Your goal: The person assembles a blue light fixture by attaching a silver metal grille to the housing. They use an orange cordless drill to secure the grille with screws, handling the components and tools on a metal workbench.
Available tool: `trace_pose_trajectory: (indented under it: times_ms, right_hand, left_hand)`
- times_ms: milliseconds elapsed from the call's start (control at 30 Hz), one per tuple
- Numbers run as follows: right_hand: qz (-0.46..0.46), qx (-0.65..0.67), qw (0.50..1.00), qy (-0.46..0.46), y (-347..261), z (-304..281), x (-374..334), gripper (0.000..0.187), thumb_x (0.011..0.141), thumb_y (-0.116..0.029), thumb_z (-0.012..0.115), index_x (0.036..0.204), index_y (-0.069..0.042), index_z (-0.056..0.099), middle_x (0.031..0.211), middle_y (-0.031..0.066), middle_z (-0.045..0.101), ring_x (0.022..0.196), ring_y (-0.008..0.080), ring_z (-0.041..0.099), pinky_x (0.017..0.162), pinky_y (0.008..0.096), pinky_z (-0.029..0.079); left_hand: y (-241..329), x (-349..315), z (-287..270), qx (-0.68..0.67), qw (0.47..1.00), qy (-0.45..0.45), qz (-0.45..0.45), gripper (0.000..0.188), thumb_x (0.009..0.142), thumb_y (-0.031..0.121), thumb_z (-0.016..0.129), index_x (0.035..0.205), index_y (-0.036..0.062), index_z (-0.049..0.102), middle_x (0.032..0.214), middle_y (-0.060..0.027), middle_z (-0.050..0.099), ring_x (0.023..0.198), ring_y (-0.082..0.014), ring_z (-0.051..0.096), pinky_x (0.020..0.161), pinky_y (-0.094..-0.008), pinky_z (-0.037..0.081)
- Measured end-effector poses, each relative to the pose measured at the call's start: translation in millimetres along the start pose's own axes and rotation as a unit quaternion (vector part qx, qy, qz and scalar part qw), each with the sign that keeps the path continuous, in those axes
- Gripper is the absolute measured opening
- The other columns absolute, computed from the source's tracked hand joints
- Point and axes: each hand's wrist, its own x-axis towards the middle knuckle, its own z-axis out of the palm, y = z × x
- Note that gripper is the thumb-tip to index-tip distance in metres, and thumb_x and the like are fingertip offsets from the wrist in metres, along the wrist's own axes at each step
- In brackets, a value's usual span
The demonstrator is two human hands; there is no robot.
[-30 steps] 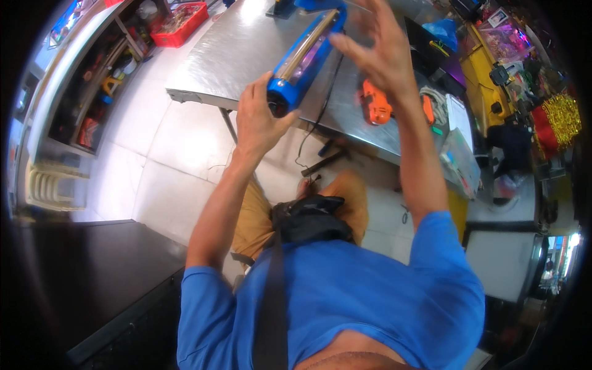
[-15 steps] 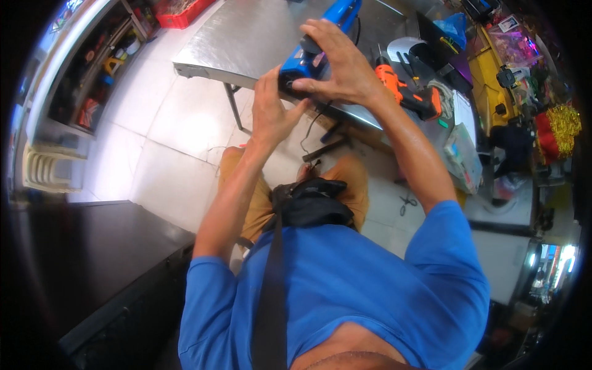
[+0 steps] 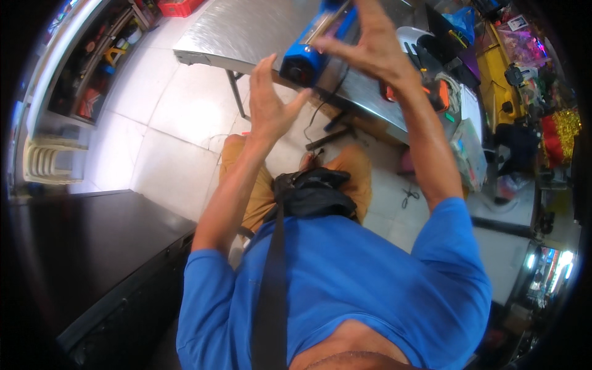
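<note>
A long blue box-shaped device (image 3: 314, 46) with a black end lies at the near edge of the metal table, its far end cut off by the top of the view. I cannot make out its exact kind. My left hand (image 3: 271, 114) is open beside the black end, fingers and thumb spread, not gripping it. My right hand (image 3: 377, 52) is over the device's right side, thumb stretched across toward it and fingers reaching up to the view's edge. Whether the thumb touches the device is unclear.
The metal table (image 3: 225, 31) spans the top. An orange-and-black power drill (image 3: 439, 95) is partly hidden behind my right forearm. Scissors (image 3: 409, 197) lie on the tiled floor. A dark cabinet (image 3: 92, 246) stands at left, near stacked plastic stools (image 3: 52, 161). Clutter fills the right.
Both hands have loosened from the blue device. The right hand has moved up and right, uncovering more of its top and covering much of the drill. The left hand has drawn slightly away.
</note>
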Motion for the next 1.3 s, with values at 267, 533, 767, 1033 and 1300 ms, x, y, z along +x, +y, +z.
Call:
trace_pose_trajectory:
  times_ms: [267,533,767,1033,1300]
  right_hand:
    - [0.286,0.218,0.921,-0.148,-21.1,-36.1,-111.1,0.042,0.089,-0.016,0.078,0.125,0.001,0.066,0.112,0.0094,0.072,0.107,0.0176,0.069,0.097,0.0331,0.053]
    - [0.484,0.169,0.820,-0.253,-58.5,-8.9,-204.7,0.068,0.087,-0.031,0.081,0.139,0.003,0.054,0.128,0.0216,0.068,0.116,0.0325,0.068,0.098,0.0410,0.054]
    - [0.492,0.509,0.673,-0.213,-64.9,16.1,-206.2,0.033,0.103,-0.009,0.061,0.132,0.005,0.056,0.113,0.0094,0.069,0.104,0.0164,0.066,0.095,0.0294,0.051]
    - [0.418,0.619,0.664,-0.020,-54.3,-71.3,-83.4,0.039,0.105,-0.014,0.057,0.140,0.001,0.049,0.103,0.0105,0.069,0.092,0.0184,0.070,0.085,0.0332,0.056]
    - [0.423,0.599,0.633,-0.250,-61.4,-48.6,-140.5,0.057,0.100,-0.019,0.065,0.150,-0.001,0.045,0.121,0.0094,0.069,0.110,0.0166,0.067,0.097,0.0313,0.053]
  left_hand:
    - [3.2,-9.1,14.3,-0.156,0.981,0.038,-0.109,0.034,0.088,0.012,0.083,0.111,-0.0037,0.064,0.092,-0.0104,0.070,0.084,-0.0150,0.068,0.079,-0.0290,0.057]
    - [4.3,2.1,13.3,-0.105,0.989,0.021,-0.099,0.031,0.089,0.008,0.081,0.111,-0.0062,0.064,0.095,-0.0116,0.072,0.087,-0.0140,0.071,0.080,-0.0267,0.059]
    - [15.5,-23.1,1.6,-0.121,0.971,-0.011,-0.205,0.028,0.094,0.019,0.075,0.110,-0.0002,0.063,0.095,-0.0085,0.068,0.090,-0.0163,0.067,0.083,-0.0287,0.054]
    - [53.0,-108.3,-29.6,-0.344,0.853,-0.353,-0.170,0.031,0.108,0.025,0.050,0.120,-0.0009,0.062,0.096,-0.0084,0.070,0.089,-0.0185,0.065,0.084,-0.0314,0.052]
    - [85.3,-106.9,-75.5,-0.209,0.860,-0.416,-0.208,0.026,0.108,0.016,0.044,0.114,0.0016,0.064,0.084,-0.0079,0.066,0.077,-0.0178,0.063,0.075,-0.0320,0.051]
